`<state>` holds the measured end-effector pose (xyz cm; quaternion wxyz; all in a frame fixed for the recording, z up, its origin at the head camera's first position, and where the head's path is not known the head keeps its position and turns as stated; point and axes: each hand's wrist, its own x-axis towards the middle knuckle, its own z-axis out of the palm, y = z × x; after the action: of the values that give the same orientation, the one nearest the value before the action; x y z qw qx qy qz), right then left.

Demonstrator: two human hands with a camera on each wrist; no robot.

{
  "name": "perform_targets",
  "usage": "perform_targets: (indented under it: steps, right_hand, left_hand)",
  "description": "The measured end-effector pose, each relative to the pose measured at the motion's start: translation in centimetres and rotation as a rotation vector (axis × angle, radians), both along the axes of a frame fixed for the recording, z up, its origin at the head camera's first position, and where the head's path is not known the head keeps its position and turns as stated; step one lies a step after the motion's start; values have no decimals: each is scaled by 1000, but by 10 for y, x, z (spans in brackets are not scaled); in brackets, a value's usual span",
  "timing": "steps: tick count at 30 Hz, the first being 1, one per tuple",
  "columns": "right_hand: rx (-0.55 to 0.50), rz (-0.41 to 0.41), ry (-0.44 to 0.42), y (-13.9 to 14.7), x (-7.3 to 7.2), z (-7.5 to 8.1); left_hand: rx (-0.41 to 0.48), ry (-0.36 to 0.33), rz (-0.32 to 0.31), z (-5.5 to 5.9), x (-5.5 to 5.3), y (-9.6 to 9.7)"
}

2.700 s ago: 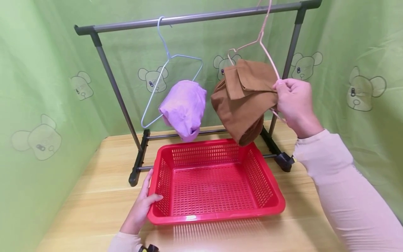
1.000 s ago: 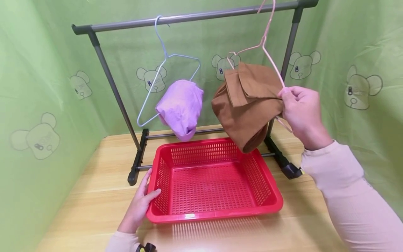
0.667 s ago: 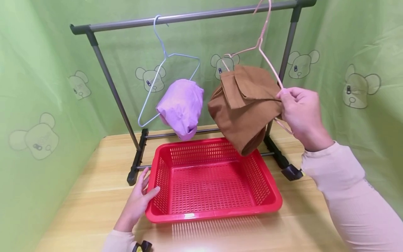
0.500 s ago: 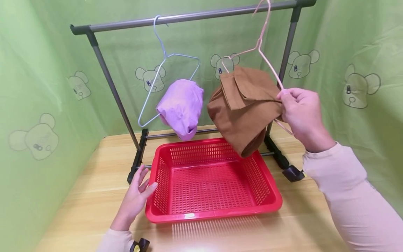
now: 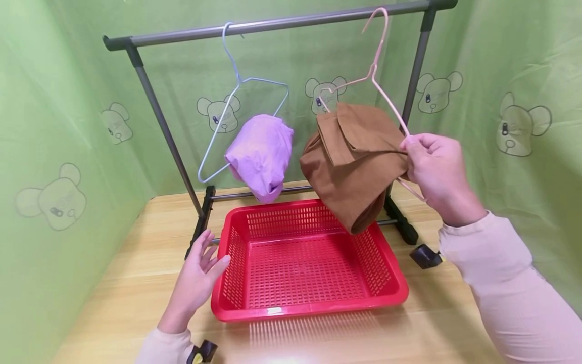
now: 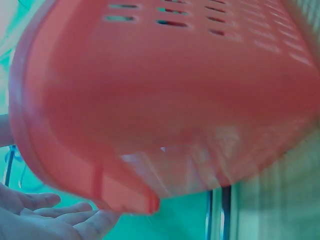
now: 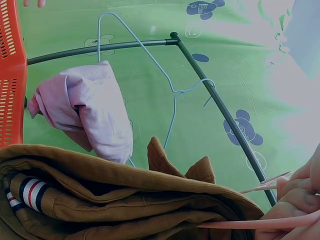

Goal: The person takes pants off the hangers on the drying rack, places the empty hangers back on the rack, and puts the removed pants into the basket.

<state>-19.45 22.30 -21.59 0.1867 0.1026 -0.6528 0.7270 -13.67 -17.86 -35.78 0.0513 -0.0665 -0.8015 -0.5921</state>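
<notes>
My right hand [image 5: 438, 172] pinches the lower right side of a pink wire hanger [image 5: 375, 71], along with the edge of a brown folded garment [image 5: 354, 172] draped over it. In the right wrist view, the brown garment [image 7: 125, 195] shows layered folds and a striped trim. The hanger's hook appears in front of the rack's rail [image 5: 291, 23]. My left hand [image 5: 195, 278] has its fingers loosely extended at the left side of a red perforated basket [image 5: 309, 311]. In the left wrist view, the fingertips lie close to the basket rim [image 6: 125, 195]; contact is unclear.
A lilac hanger [image 5: 239, 78] hangs on the rail with a purple garment [image 5: 263, 151] over its lower bar. The basket stands on a wooden table [image 5: 123, 288] in front of the rack's black feet [image 5: 402, 222]. Green curtains [image 5: 50, 126] surround the table.
My left hand has let go of the basket's left rim and shifted slightly left. My right hand has lowered the pink hanger and brown garment, bringing the hook's top into view.
</notes>
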Motion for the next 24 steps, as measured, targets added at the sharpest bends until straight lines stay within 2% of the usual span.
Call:
perform_targets:
  steps: [12,18,24]
  right_hand:
    - [15,4,-4,1,5,-1]
    - [20,13,2,0,7,-2]
    - [29,16,1,0,9,-3]
  left_hand:
    - [29,-44,-74,21,-5,27]
    - [53,-65,-123,27,-8,43]
    - [68,-54,-161,31,-14,55]
